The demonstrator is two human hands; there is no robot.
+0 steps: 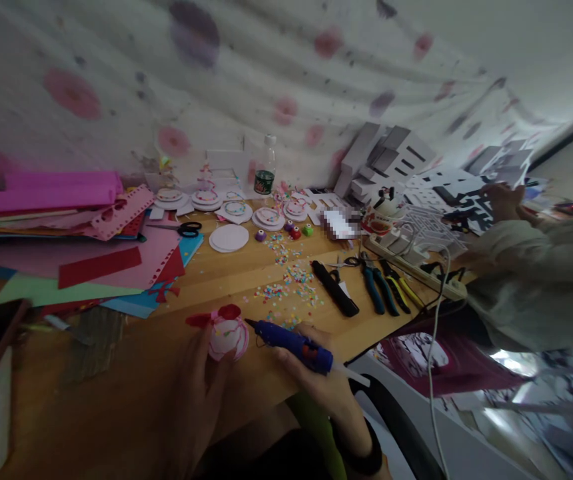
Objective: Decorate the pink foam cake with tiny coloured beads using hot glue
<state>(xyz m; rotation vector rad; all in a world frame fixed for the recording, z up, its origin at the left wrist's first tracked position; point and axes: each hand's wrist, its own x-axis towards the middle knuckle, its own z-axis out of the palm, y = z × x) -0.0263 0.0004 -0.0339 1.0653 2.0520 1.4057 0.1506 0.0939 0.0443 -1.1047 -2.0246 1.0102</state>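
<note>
My left hand (201,383) is closed around a small round white craft piece (227,337) with pink wavy trim and red petal-like parts on top. In my right hand (324,373) is a blue glue gun (291,343) with a pale glue stick coming out of its back end. Its dark nozzle points left, close to the upper right side of the craft piece; whether they touch I cannot tell. Small colored confetti dots (301,277) lie scattered on the wooden table beyond the gun.
Colored paper sheets (101,270) are piled at left, near scissors (190,229). White discs (229,238) and decorated rounds stand along the back with a bottle (265,167). Pliers (372,283) and a power strip (411,267) lie right. Another person's sleeve (541,287) reaches in.
</note>
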